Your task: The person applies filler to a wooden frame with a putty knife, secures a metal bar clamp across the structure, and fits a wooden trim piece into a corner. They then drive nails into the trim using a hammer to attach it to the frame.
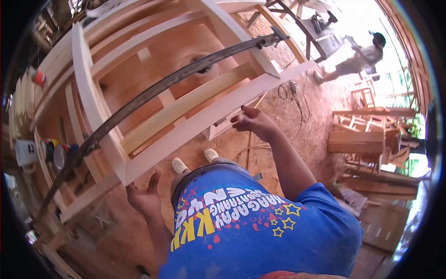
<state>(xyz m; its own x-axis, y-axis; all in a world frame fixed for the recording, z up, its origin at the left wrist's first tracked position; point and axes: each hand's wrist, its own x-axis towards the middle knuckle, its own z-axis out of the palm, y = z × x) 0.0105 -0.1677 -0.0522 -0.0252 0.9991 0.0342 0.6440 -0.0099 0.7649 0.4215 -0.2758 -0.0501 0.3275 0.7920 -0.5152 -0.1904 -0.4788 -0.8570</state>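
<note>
A large pale wooden frame lies in front of me, with a long dark metal bar clamp across it. My left hand is at the frame's near left corner, its thumb spread from the fingers; the fingertips are partly hidden by the wood. By the near rail, further right, my right hand has its fingers curled beside a small pale wooden piece. What those fingers hold, if anything, is too small to tell.
Cans and a whitish container are at the left. Another person stands at the upper right. Stacked wood lies at the right, and cords cross the dusty floor.
</note>
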